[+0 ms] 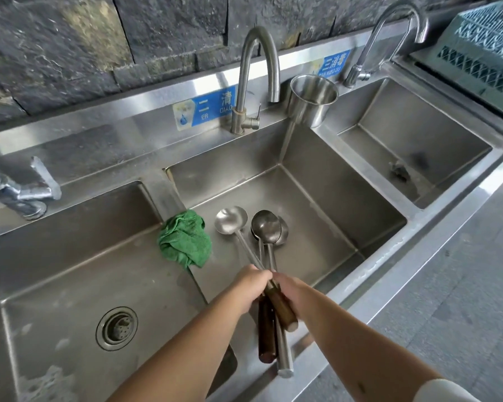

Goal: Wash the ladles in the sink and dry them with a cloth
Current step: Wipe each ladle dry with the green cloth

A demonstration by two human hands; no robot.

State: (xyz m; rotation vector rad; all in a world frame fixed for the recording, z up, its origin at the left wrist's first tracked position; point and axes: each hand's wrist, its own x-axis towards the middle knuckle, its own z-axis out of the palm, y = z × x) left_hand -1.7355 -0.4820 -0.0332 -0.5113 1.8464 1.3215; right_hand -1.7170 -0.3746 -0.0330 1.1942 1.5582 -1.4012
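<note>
Head view: both hands meet over the middle sink [346, 181], holding a bundle of ladles [263, 227] by their handles. The left hand [251, 282] is curled round the metal shafts just above the wooden grips, and the right hand [286, 288] is clamped on the same bundle, touching the left, at about 5 o'clock from the bowls. Both forearms reach in from the lower edge, the left from 7 o'clock and the right from 5 o'clock, wrists bent slightly down so the bowls hang low in the basin, toward 12 o'clock.

The handles fan out unevenly below the fists, so I judge one ladle could slide loose and clatter into the basin if either grip eases. The tap [257, 79] at 12 o'clock shows no running water, and freeing a hand to turn it would leave the whole bundle to one fist. The green cloth [185, 237] lies on the divider at 9 o'clock from the bowls, half over the edge; splashing could soak it before drying starts.
</note>
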